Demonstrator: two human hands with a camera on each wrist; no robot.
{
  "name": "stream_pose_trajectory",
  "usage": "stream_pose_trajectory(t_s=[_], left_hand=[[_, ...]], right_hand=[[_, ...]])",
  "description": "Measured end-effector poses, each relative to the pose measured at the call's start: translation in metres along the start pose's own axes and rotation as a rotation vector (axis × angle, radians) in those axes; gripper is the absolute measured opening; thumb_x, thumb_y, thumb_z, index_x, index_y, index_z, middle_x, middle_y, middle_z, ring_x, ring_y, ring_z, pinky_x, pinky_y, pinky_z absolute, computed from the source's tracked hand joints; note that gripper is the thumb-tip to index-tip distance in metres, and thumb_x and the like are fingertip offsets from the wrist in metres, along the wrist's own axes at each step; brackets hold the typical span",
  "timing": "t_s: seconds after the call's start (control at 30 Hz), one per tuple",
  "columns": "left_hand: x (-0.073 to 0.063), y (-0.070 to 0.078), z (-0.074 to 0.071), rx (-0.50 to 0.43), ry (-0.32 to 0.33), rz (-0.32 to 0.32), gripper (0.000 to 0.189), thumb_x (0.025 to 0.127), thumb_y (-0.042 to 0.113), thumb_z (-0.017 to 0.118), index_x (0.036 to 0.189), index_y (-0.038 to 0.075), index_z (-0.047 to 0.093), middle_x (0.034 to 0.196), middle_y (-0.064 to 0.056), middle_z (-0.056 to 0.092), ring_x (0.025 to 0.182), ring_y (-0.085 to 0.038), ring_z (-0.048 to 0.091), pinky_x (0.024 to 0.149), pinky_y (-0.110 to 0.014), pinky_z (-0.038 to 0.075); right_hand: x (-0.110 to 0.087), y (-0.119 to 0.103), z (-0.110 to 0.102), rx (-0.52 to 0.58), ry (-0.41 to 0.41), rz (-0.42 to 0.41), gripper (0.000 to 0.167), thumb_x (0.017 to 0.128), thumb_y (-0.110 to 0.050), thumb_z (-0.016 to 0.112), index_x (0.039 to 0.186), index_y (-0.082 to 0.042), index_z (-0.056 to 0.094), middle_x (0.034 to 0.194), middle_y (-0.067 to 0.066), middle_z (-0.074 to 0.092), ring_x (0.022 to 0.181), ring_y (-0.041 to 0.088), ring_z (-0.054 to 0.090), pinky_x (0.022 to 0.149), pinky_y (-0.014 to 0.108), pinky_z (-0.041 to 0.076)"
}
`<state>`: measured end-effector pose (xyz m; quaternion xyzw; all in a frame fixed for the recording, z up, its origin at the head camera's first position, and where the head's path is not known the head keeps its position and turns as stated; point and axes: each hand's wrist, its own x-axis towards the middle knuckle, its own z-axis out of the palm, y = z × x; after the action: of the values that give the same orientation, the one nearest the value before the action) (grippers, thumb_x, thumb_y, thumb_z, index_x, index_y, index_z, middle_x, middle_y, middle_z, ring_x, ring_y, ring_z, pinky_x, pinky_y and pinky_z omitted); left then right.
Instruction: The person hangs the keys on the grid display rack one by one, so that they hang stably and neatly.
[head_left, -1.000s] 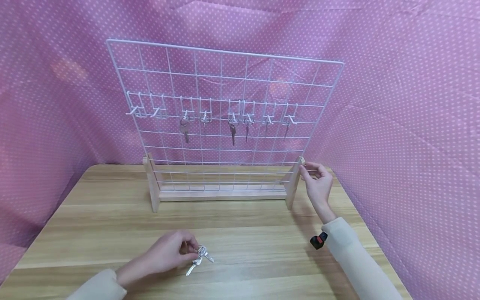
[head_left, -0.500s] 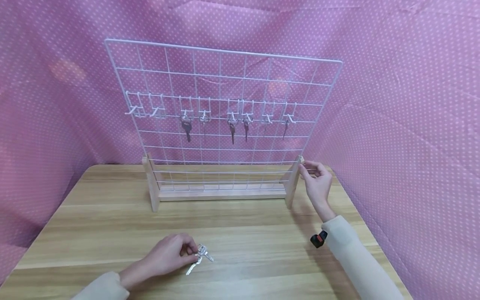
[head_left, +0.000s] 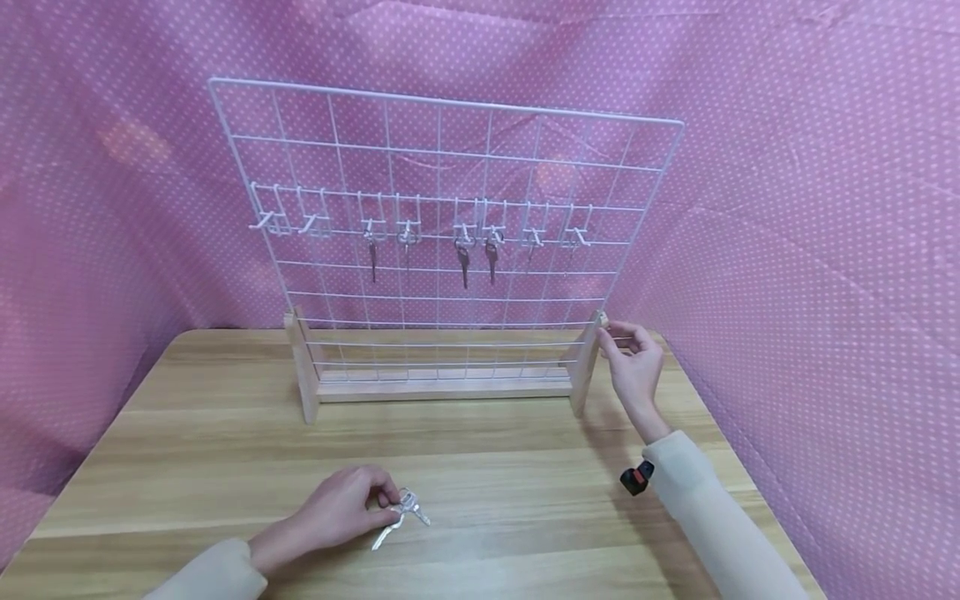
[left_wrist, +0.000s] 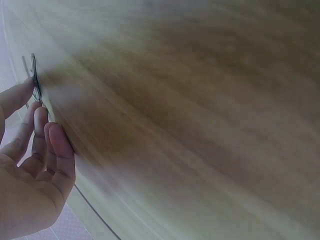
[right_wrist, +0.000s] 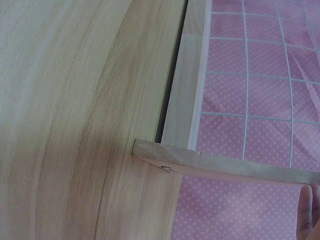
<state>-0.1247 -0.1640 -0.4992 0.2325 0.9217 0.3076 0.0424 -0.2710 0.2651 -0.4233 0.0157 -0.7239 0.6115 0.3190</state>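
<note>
My left hand (head_left: 341,510) is low over the front of the table, pinching a ring with two silver keys (head_left: 408,503) between thumb and fingers. In the left wrist view the keys (left_wrist: 34,70) appear edge-on at the fingertips. My right hand (head_left: 636,367) grips the top of the right wooden upright (head_left: 588,367) of a stand. That upright holds a white wire grid (head_left: 442,102), which leans back. The right wrist view catches only a few fingers (right_wrist: 305,210) against the upright. Along the grid hang several white hooks (head_left: 311,223); most carry keys (head_left: 463,262), while the two leftmost show none.
The stand has a left wooden upright (head_left: 302,367) and a low crossbar (head_left: 446,390). It rests toward the back of the wooden table (head_left: 487,500). Pink dotted cloth (head_left: 810,250) surrounds the table at the back and sides. A black device (head_left: 637,478) sits at the right wrist.
Several hanging keys have swung and turned on their hooks. My left hand has shifted slightly right with its keys. My right hand stays on the upright.
</note>
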Motion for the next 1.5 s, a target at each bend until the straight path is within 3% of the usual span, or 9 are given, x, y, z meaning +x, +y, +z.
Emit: stream_pose_trajectory(t_s=[0.37, 0.6, 0.67, 0.83, 1.03, 1.5], left_hand=[[0.003, 0.002, -0.002, -0.073, -0.043, -0.064, 0.017, 0.079, 0.026, 0.091, 0.085, 0.025, 0.074, 0.077, 0.019, 0.065, 0.073, 0.005, 0.055, 0.065, -0.017, 0.042], [0.002, 0.0, -0.002, -0.086, -0.062, -0.047, 0.017, 0.079, 0.024, 0.089, 0.086, 0.025, 0.074, 0.081, 0.016, 0.065, 0.076, 0.005, 0.056, 0.067, -0.017, 0.043], [0.001, 0.0, -0.003, -0.089, -0.079, -0.049, 0.017, 0.079, 0.023, 0.089, 0.085, 0.025, 0.073, 0.081, 0.015, 0.065, 0.076, 0.005, 0.055, 0.067, -0.017, 0.043], [0.001, 0.001, -0.005, -0.101, -0.116, -0.054, 0.018, 0.079, 0.024, 0.089, 0.083, 0.025, 0.071, 0.08, 0.015, 0.063, 0.075, 0.003, 0.053, 0.066, -0.018, 0.041], [0.001, -0.001, -0.004, -0.121, -0.117, -0.046, 0.018, 0.079, 0.022, 0.088, 0.082, 0.024, 0.07, 0.076, 0.018, 0.064, 0.073, 0.003, 0.056, 0.066, -0.018, 0.043], [0.0, -0.001, -0.005, -0.228, -0.12, -0.048, 0.019, 0.08, 0.019, 0.089, 0.08, 0.02, 0.07, 0.075, 0.014, 0.067, 0.068, 0.005, 0.056, 0.063, -0.016, 0.046]], right_hand=[[0.002, 0.007, -0.002, -0.006, -0.001, -0.011, 0.031, 0.091, -0.008, 0.083, 0.111, 0.011, 0.071, 0.09, -0.014, 0.07, 0.071, -0.002, 0.066, 0.063, 0.011, 0.062], [-0.001, -0.002, -0.001, -0.039, -0.017, -0.027, 0.027, 0.093, 0.003, 0.077, 0.114, 0.016, 0.068, 0.098, 0.012, 0.075, 0.073, -0.001, 0.067, 0.068, 0.021, 0.066], [-0.004, -0.011, -0.001, -0.037, -0.024, -0.03, 0.026, 0.093, 0.004, 0.076, 0.114, 0.017, 0.067, 0.099, 0.014, 0.074, 0.074, 0.0, 0.067, 0.069, 0.021, 0.067], [-0.009, -0.027, 0.0, -0.025, -0.029, -0.031, 0.026, 0.093, 0.002, 0.076, 0.113, 0.017, 0.068, 0.097, 0.009, 0.074, 0.074, 0.001, 0.068, 0.069, 0.02, 0.067], [-0.009, -0.025, 0.0, -0.027, -0.028, -0.023, 0.026, 0.093, 0.004, 0.076, 0.113, 0.017, 0.067, 0.095, -0.002, 0.07, 0.074, 0.0, 0.067, 0.069, 0.021, 0.066], [-0.01, -0.026, 0.0, -0.025, -0.027, -0.02, 0.028, 0.093, 0.001, 0.077, 0.114, 0.017, 0.067, 0.097, 0.007, 0.072, 0.074, -0.001, 0.067, 0.068, 0.017, 0.065]])
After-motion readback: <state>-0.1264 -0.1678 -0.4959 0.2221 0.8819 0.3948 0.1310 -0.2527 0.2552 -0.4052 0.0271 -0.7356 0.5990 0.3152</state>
